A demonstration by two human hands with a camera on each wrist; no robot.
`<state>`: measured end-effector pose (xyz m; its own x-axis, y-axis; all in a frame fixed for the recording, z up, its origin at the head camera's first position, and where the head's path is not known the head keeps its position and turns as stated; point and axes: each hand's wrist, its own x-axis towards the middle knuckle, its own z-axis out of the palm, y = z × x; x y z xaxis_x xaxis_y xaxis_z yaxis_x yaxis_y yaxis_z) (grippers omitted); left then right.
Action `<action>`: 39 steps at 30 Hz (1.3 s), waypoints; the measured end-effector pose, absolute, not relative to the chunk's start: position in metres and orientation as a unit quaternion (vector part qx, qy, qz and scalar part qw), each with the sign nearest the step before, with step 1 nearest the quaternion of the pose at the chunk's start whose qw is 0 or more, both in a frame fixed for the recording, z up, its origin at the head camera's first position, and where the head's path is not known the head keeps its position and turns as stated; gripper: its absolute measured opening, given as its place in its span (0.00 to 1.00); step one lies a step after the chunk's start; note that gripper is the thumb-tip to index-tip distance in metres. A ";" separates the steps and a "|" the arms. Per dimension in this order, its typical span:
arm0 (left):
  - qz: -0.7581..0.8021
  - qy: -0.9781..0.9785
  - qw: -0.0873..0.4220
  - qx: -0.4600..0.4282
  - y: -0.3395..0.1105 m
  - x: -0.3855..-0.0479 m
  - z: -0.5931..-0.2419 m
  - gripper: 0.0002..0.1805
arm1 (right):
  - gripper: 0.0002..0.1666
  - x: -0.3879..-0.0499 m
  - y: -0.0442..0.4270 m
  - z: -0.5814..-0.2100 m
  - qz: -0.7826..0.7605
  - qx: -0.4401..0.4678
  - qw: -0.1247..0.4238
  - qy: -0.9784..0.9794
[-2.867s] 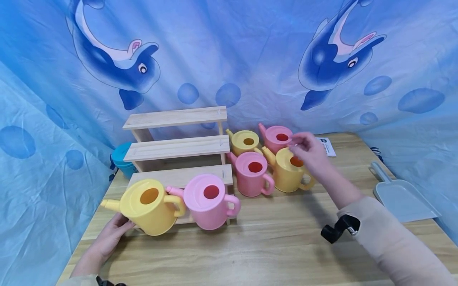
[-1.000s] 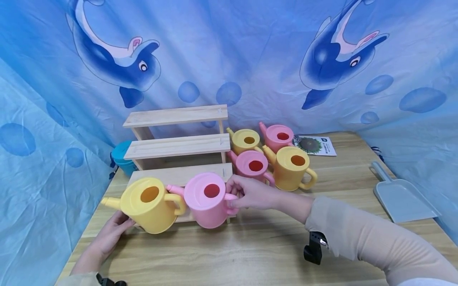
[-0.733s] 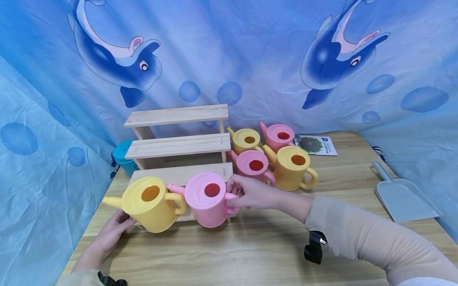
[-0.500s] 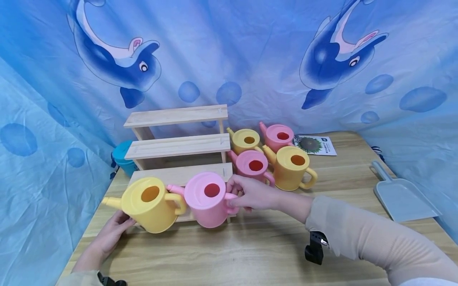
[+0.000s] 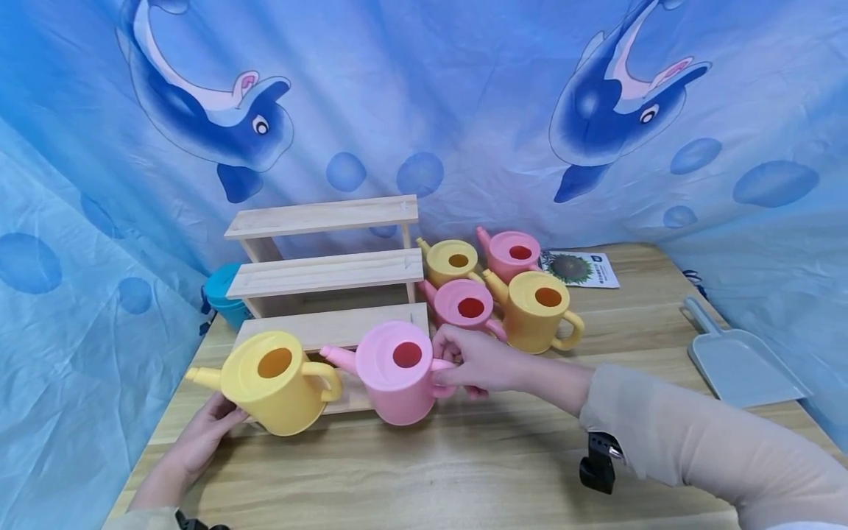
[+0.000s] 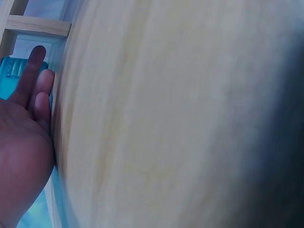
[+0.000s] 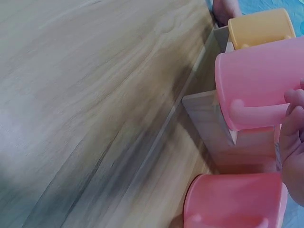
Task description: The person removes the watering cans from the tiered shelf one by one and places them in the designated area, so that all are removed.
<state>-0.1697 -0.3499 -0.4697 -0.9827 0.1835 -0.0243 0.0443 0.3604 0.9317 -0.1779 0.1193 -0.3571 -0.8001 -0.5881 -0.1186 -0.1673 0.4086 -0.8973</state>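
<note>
My right hand (image 5: 483, 361) grips the handle of a pink watering can (image 5: 397, 383) at the right end of the wooden stepped shelf's (image 5: 331, 326) lowest tier. Left of that can, with a gap between them, a yellow watering can (image 5: 278, 390) sits on the same tier, spout to the left. My left hand (image 5: 199, 442) is at the shelf's front left end, partly behind the yellow spout. In the left wrist view, the straight fingers (image 6: 32, 78) lie along the wood. The right wrist view shows the pink can's base reaching past the shelf's wooden end.
Right of the shelf stand a darker pink can (image 5: 461, 302), a yellow can (image 5: 535, 313), a smaller-looking yellow can (image 5: 447, 259) and another pink can (image 5: 509, 254). Behind them lies a printed card (image 5: 599, 271). A grey dustpan (image 5: 745, 364) lies far right; a teal container (image 5: 228, 287) stands left.
My right hand has come from above the yellow can on the right to the pink can's handle. That can has shifted slightly right, widening its gap from the yellow one. The left hand stays put.
</note>
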 end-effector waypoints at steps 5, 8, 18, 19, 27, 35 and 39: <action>0.562 0.822 0.065 0.063 -0.352 -0.171 -0.470 0.24 | 0.22 -0.175 0.128 -0.359 -0.481 -0.215 0.200 0.826; 0.562 0.822 0.068 0.060 -0.352 -0.171 -0.470 0.24 | 0.22 -0.173 0.134 -0.359 -0.479 -0.199 0.193 0.833; 0.550 0.830 0.084 0.049 -0.353 -0.171 -0.467 0.26 | 0.22 -0.169 0.159 -0.356 -0.458 -0.181 0.168 0.854; 0.548 0.831 0.084 0.049 -0.353 -0.171 -0.466 0.26 | 0.22 -0.169 0.161 -0.357 -0.459 -0.180 0.166 0.854; 0.550 0.830 0.078 0.057 -0.354 -0.170 -0.467 0.25 | 0.20 -0.168 0.184 -0.359 -0.461 -0.167 0.151 0.858; 0.561 0.823 0.070 0.062 -0.352 -0.171 -0.469 0.25 | 0.21 -0.165 0.201 -0.369 -0.475 -0.162 0.146 0.852; 0.562 0.822 0.070 0.059 -0.351 -0.170 -0.469 0.23 | 0.21 -0.163 0.205 -0.374 -0.477 -0.164 0.142 0.852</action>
